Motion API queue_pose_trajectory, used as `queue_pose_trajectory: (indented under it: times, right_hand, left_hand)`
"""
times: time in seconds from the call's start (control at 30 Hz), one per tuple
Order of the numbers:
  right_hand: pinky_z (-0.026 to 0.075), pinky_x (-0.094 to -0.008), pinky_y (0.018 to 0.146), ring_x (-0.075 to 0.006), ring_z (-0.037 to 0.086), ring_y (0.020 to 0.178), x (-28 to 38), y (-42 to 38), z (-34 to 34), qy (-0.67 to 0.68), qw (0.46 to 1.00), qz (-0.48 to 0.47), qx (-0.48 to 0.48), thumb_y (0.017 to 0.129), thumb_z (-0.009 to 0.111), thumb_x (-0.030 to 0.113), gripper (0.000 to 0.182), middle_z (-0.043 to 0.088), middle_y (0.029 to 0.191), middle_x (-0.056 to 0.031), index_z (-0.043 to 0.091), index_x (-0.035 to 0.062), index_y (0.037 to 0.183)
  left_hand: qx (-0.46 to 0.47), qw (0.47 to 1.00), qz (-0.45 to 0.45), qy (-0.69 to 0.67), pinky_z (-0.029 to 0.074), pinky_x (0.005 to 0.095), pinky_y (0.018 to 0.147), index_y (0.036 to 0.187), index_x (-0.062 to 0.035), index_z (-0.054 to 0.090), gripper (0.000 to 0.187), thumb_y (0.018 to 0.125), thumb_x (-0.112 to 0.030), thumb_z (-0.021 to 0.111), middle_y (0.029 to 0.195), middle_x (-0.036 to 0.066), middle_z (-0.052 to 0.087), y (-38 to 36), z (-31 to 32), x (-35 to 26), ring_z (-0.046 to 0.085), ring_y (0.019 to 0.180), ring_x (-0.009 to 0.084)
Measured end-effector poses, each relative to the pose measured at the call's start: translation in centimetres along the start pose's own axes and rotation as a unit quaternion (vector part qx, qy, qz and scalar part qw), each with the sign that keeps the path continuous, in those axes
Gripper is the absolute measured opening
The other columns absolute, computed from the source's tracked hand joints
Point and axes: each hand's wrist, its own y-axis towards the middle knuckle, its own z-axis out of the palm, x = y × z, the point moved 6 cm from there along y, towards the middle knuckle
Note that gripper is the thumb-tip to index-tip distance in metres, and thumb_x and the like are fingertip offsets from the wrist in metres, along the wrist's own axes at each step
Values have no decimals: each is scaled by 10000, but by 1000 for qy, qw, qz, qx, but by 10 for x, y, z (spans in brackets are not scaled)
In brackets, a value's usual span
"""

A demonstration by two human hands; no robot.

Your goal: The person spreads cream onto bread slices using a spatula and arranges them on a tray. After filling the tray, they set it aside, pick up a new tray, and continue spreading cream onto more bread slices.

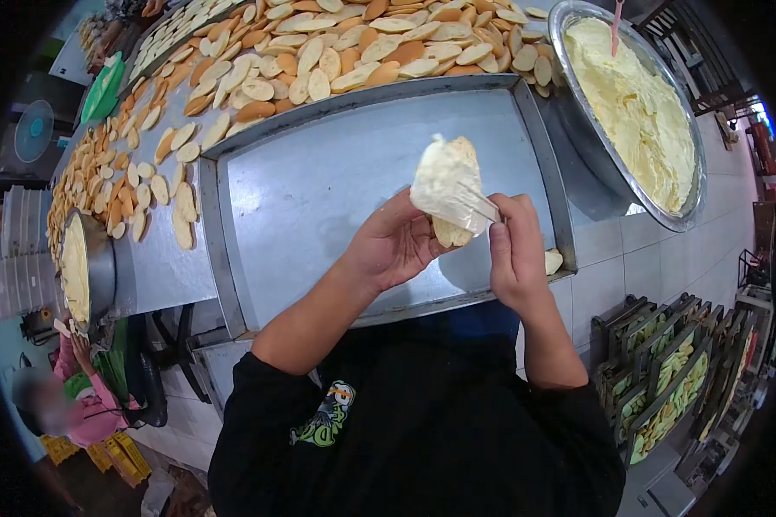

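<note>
My left hand (pixel 398 239) holds an oval bread slice (pixel 464 155) from below, above a metal tray (pixel 319 189). Pale cream (pixel 440 179) covers much of the slice. In my right hand (pixel 517 250) is a spreader (pixel 483 207), pinched between thumb and fingers, its cream-coated blade against the slice. One small cream-coloured piece (pixel 553 261) lies in the tray's near right corner. At the upper right stands a large metal bowl (pixel 685 222) of yellow cream (pixel 629 112) with a pink handle (pixel 616 26) sticking out.
Many bread slices (pixel 353 52) are heaped beyond the tray and along the left of the table (pixel 172 276). A second cream bowl (pixel 101 267) stands at the left, near a person in pink (pixel 95 405). A rack of loaded trays (pixel 672 379) is at the lower right.
</note>
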Motion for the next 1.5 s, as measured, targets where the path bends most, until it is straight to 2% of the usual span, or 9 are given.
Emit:
queue_pose_trajectory:
  times: [0.4, 0.5, 0.53, 0.73, 0.93, 1.07, 1.2, 1.27, 1.5]
  right_hand:
    - [355, -354, 691, -254, 485, 760, -23, -18, -60, -242, 968, 0, 67, 880, 478, 106, 204, 507, 820, -107, 563, 34, 1050]
    - [377, -299, 646, -179, 484, 696, -28, -30, -61, -30, 997, 38, -64, 926, 415, 100, 204, 524, 797, -80, 553, 11, 1047]
    - [374, -243, 596, -106, 454, 659, -36, -39, -54, 86, 983, 157, -43, 959, 362, 126, 228, 512, 774, -47, 544, -9, 995]
    - [353, -236, 559, -86, 407, 605, -38, -46, 18, 380, 882, 266, 79, 970, 400, 208, 269, 452, 663, -7, 514, -2, 847]
    - [359, -258, 526, -86, 414, 562, -45, -43, -1, 87, 958, 226, 151, 948, 455, 226, 324, 452, 586, -4, 509, -7, 729]
    - [373, -250, 540, -85, 440, 574, -62, -55, -30, 91, 954, 273, 87, 936, 461, 189, 259, 476, 609, -26, 541, -1, 780]
    - [385, -257, 609, -139, 475, 690, -31, -50, -33, 30, 988, 152, 9, 869, 501, 42, 146, 519, 771, -61, 616, 27, 958]
    - [384, -269, 637, -177, 470, 737, -9, -48, -29, -79, 996, 4, -38, 800, 533, -41, 307, 517, 846, -71, 636, 71, 1067]
    - [359, -317, 675, -212, 433, 735, -4, -56, -22, -258, 960, -104, -18, 663, 591, -51, 542, 497, 845, -55, 649, 227, 1124]
  left_hand:
    - [-12, 997, -30, 64, 531, 362, 846, 1353, 17, 281, 658, 823, -249, 568, 1194, 231, 501, -8, -16, -10, 589, 1022, 311]
    - [-18, 998, -37, 47, 534, 360, 840, 1364, 8, 268, 677, 813, -242, 574, 1176, 262, 498, -8, -19, -2, 595, 1006, 322]
    - [-26, 998, -34, 51, 535, 360, 838, 1367, 4, 265, 681, 812, -241, 574, 1173, 270, 496, -8, -19, 0, 595, 1007, 324]
    - [-17, 999, -35, 27, 490, 380, 911, 1338, -2, 288, 566, 858, -188, 523, 1217, 159, 512, -14, -18, 6, 582, 1058, 241]
    - [-23, 999, -3, 38, 502, 379, 893, 1342, 2, 284, 566, 865, -195, 517, 1207, 162, 519, -19, -20, 0, 590, 1043, 249]
    - [33, 999, -18, 13, 511, 399, 876, 1353, -13, 274, 583, 866, -208, 528, 1211, 172, 509, -22, -20, -2, 589, 1035, 279]
    - [4, 1000, -21, -3, 520, 401, 852, 1368, -49, 263, 583, 882, -229, 530, 1222, 160, 496, -24, -29, 2, 588, 1020, 278]
    - [-34, 999, -23, 5, 523, 391, 840, 1374, -66, 259, 580, 892, -242, 530, 1226, 149, 493, -24, -28, 6, 592, 1008, 264]
    - [-45, 998, -30, 11, 536, 381, 807, 1367, -57, 291, 546, 900, -214, 527, 1215, 129, 511, -20, -25, 20, 599, 994, 242]
